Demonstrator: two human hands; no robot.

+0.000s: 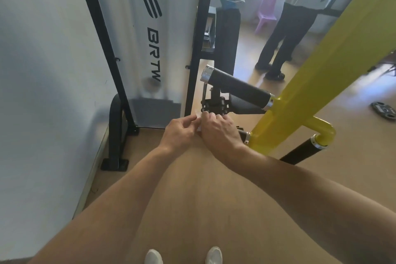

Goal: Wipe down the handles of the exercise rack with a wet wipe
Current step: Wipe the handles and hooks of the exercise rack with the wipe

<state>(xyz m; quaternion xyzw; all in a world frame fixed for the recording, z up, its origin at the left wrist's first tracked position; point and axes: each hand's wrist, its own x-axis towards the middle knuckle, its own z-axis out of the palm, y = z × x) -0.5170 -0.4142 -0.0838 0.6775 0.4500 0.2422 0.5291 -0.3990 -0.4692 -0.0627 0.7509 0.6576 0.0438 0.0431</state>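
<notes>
Head-worn view, looking forward and steeply down.

The single wide-angle camera sits at the person's head, so both forearms run up from the bottom edge to the left hand (179, 133) and right hand (218, 133), which meet close in at mid-frame. White shoes (214, 255) show at the very bottom. Straight lines bow toward the edges; the yellow rack frame (317, 75) leans across the right side, and the far room beyond it is probably too blurred to read.

Open floor (192, 188) below — yellow frame (321, 66) and black handle (237, 87) right.
</notes>
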